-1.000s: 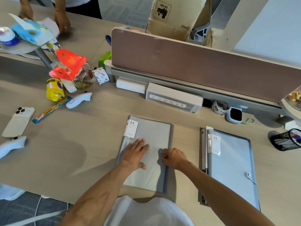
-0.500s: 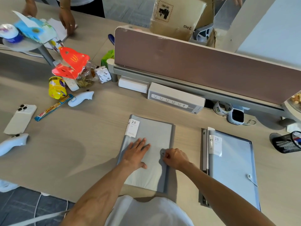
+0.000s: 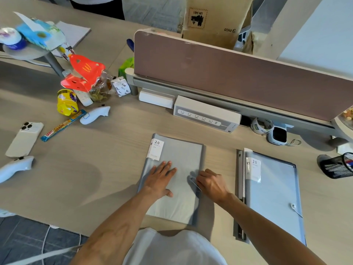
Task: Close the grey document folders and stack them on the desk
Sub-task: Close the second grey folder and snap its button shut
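A grey document folder (image 3: 183, 153) lies closed on the desk right in front of me, with a white "20 pockets" label at its top left. My left hand (image 3: 160, 180) rests flat on its cover, fingers spread. At the folder's right edge my right hand (image 3: 212, 183) pinches the elastic closure cord (image 3: 194, 183) by its small round button. A second grey folder (image 3: 275, 192) lies closed to the right, its cord fastened near the lower right corner.
A power strip box (image 3: 206, 115) and a pink divider panel (image 3: 238, 73) stand behind the folders. Snacks, a phone (image 3: 23, 138) and two white controllers (image 3: 15, 167) lie at the left. A black mesh pen cup (image 3: 338, 165) lies at the far right. Tape roll (image 3: 261, 126) sits near the divider.
My hands have stayed on the middle folder, the right one still working at the cord. The other person's hands at the far left have left the view.
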Available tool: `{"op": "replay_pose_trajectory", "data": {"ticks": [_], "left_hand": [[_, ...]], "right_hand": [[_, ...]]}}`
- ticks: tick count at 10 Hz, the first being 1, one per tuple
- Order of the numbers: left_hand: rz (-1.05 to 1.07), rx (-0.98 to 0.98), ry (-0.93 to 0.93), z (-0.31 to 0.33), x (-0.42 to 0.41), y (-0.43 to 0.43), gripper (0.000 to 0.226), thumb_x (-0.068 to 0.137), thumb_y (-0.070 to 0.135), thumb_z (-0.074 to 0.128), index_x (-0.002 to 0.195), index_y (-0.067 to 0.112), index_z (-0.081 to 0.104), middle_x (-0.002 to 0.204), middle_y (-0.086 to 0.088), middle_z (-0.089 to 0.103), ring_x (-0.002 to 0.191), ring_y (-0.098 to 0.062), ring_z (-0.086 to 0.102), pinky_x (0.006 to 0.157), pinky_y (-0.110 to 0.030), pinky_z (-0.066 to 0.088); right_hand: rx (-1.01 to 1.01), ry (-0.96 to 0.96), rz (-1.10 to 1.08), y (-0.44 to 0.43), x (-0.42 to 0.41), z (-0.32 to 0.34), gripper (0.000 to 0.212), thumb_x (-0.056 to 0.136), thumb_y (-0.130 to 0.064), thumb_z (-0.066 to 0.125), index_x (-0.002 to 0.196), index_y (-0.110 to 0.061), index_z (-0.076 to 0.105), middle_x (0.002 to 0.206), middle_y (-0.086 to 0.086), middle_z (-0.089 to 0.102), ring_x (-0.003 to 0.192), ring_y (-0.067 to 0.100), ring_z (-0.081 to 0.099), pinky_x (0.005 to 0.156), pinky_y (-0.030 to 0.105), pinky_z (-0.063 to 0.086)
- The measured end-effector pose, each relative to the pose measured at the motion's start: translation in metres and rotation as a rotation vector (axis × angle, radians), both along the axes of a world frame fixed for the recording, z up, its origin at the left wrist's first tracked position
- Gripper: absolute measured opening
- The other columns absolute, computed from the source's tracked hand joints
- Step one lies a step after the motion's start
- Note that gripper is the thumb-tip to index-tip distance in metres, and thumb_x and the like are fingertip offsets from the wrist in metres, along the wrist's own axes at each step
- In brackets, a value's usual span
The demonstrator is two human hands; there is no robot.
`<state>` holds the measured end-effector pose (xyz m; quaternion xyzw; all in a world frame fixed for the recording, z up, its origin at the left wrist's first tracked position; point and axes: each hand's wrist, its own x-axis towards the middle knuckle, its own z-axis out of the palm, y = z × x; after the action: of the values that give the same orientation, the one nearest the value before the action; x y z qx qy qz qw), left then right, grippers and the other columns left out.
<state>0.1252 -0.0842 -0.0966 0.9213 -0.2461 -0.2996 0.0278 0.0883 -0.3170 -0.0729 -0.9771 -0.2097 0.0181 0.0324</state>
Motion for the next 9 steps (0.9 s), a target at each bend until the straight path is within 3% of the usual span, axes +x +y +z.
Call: {"op": "replay_pose_trajectory", "data": {"ticks": [1, 3, 6, 8, 9], "left_hand": [[0.0, 0.007, 0.005, 0.0, 0.0, 0.0, 0.101, 0.083, 0.05, 0.065, 0.154, 0.025, -0.001, 0.163, -0.002, -0.016, 0.15, -0.023, -0.015, 0.123, -0.047, 0.001], [0.004, 0.001, 0.001, 0.001, 0.0, 0.0, 0.101, 0.082, 0.049, 0.066, 0.154, 0.025, 0.0, 0.163, -0.002, -0.015, 0.15, -0.023, -0.014, 0.123, -0.046, 0.002], [0.007, -0.009, 0.005, 0.003, 0.0, -0.001, 0.099, 0.082, 0.047, 0.067, 0.154, 0.024, 0.003, 0.163, -0.002, -0.013, 0.15, -0.023, -0.013, 0.122, -0.048, 0.004], [0.01, -0.006, -0.001, 0.002, 0.0, -0.001, 0.1, 0.081, 0.048, 0.068, 0.154, 0.025, 0.003, 0.163, -0.002, -0.013, 0.15, -0.023, -0.012, 0.122, -0.048, 0.005], [0.007, 0.005, -0.002, 0.002, 0.0, -0.001, 0.1, 0.082, 0.048, 0.067, 0.154, 0.025, 0.003, 0.163, -0.002, -0.013, 0.15, -0.023, -0.012, 0.122, -0.048, 0.005]], "right_hand": [[-0.054, -0.008, 0.093, -0.001, -0.001, 0.0, 0.022, 0.061, -0.025, 0.087, 0.066, -0.022, 0.066, 0.068, -0.007, 0.063, 0.058, 0.012, 0.059, 0.037, 0.02, 0.036], [-0.113, 0.0, 0.165, -0.005, -0.004, -0.009, 0.048, 0.06, -0.025, 0.084, 0.105, -0.019, 0.07, 0.092, -0.004, 0.07, 0.07, 0.012, 0.065, 0.041, 0.023, 0.048], [0.06, 0.059, -0.021, 0.001, -0.01, -0.015, 0.016, 0.075, -0.02, 0.075, 0.08, -0.019, 0.06, 0.076, -0.003, 0.064, 0.062, 0.015, 0.061, 0.039, 0.024, 0.043], [0.082, 0.069, -0.061, 0.003, -0.01, -0.017, 0.009, 0.08, -0.023, 0.068, 0.077, -0.018, 0.061, 0.074, -0.003, 0.064, 0.06, 0.016, 0.061, 0.041, 0.025, 0.043], [0.087, 0.038, -0.031, 0.011, -0.01, -0.016, 0.013, 0.075, -0.024, 0.073, 0.072, -0.019, 0.062, 0.068, -0.005, 0.063, 0.059, 0.014, 0.061, 0.04, 0.023, 0.041]]}}
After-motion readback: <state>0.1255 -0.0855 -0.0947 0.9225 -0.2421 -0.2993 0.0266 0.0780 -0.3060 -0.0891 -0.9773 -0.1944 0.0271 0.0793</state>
